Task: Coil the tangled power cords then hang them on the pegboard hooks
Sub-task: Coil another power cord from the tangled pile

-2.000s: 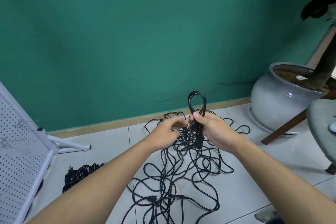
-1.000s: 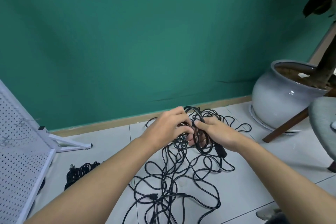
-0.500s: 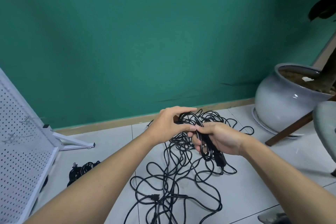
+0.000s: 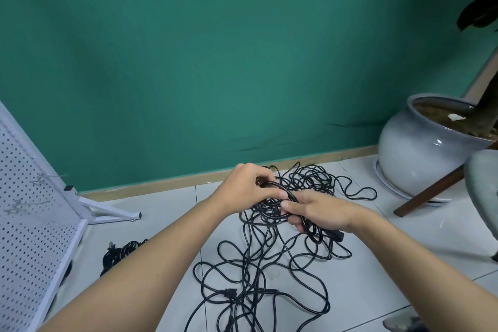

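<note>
A tangle of black power cords (image 4: 272, 264) sprawls over the white tiled floor in front of me. My left hand (image 4: 246, 187) pinches a loop of cord at its top. Just to its right, my right hand (image 4: 319, 211) is closed around a small bundle of the same cord, with a black plug end (image 4: 335, 234) sticking out below the palm. The two hands almost touch above the heap. A white pegboard (image 4: 29, 224) with wire hooks (image 4: 18, 203) leans at the far left. One coiled black cord (image 4: 121, 252) lies on the floor by its foot.
A green wall with a wooden baseboard stands close behind the heap. A large grey ceramic plant pot (image 4: 420, 153) sits at the right, with a brown wooden leg (image 4: 431, 191) slanting in front of it and a grey seat edge (image 4: 482, 191) beside it.
The upright loop held high two seconds ago has come down to the heap. Both hands have lowered and shifted; the right hand now grips the gathered cord lower, with the plug hanging beneath it.
</note>
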